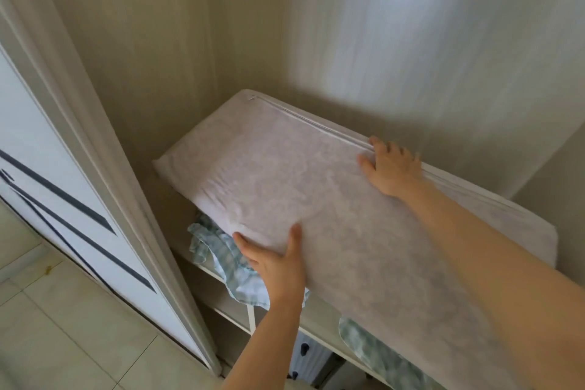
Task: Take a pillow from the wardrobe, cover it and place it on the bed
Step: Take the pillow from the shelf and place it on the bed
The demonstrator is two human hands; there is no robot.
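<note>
Right now you are at the first step — getting the pillow out of the wardrobe (177,41), whose pale inner walls fill most of the view, with the sliding door (63,199) drawn aside at the left. The pillow (300,187) is a long white slab with a zip running along its far edge. It lies slantwise across the shelf (202,266), its far corner deep in the back left corner of the wardrobe and its near end jutting out past the shelf's front edge towards you. It looks tipped up at the front, though you cannot tell how much of it rests on the shelf. Under its front edge sits a crumpled blue-and-white checked cloth (221,256) — quite possibly the cover, though that is only a guess.

Your right hand (391,168) lies on the far zip edge, fingers curled over it. Your left hand (275,266) holds the near edge from below, thumb pressed on top, the other fingers hidden beneath, so their spread cannot be told.

Next, draw the pillow towards you and clear of the shelf, keeping both grips firm since it will sag in the middle. Mind the checked cloth: it may drag out and drop.
</note>
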